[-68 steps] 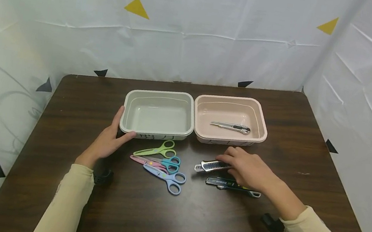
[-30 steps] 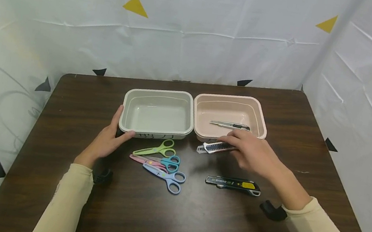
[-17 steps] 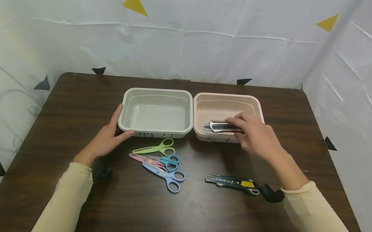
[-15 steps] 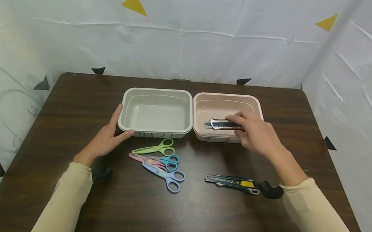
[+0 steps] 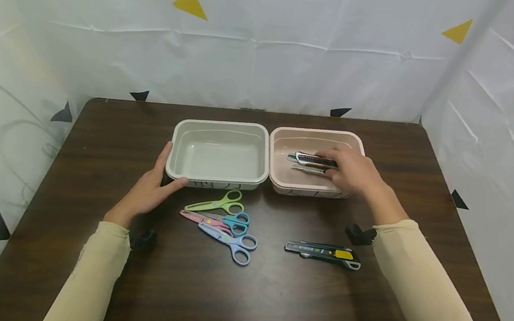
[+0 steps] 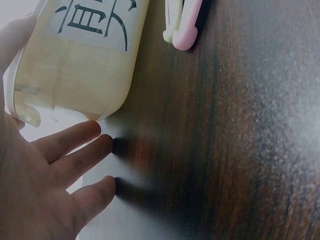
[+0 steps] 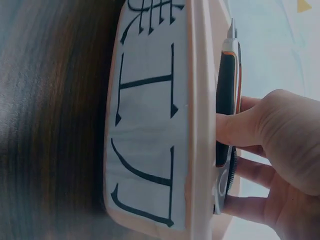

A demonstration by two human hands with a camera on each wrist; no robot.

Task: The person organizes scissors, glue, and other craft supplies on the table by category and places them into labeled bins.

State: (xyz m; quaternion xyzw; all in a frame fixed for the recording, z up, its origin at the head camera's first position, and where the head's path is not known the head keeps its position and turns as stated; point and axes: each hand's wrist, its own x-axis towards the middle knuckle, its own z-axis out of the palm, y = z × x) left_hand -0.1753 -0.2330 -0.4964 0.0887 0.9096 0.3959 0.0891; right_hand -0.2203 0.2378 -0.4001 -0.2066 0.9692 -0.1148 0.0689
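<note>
My right hand pinches a silver-and-black utility knife inside the pink plastic tray. The right wrist view has the thumb and fingers on either side of that knife, just past the tray rim. Another slim metal utility knife lies in the tray, partly covered by the hand. My left hand rests at the near-left corner of the pale green tray, fingers along its side and thumb at the front rim. Its lower fingers look extended in the left wrist view.
Scissors with green, teal, pink and lavender handles lie before the green tray. Dark utility knives, one marked yellow, lie close together on the brown table. White sheeting surrounds the table.
My right hand has lifted the utility knife from the table, carried it forward over the pink tray's front rim and moved deeper into the tray. The left hand stays at the green tray.
</note>
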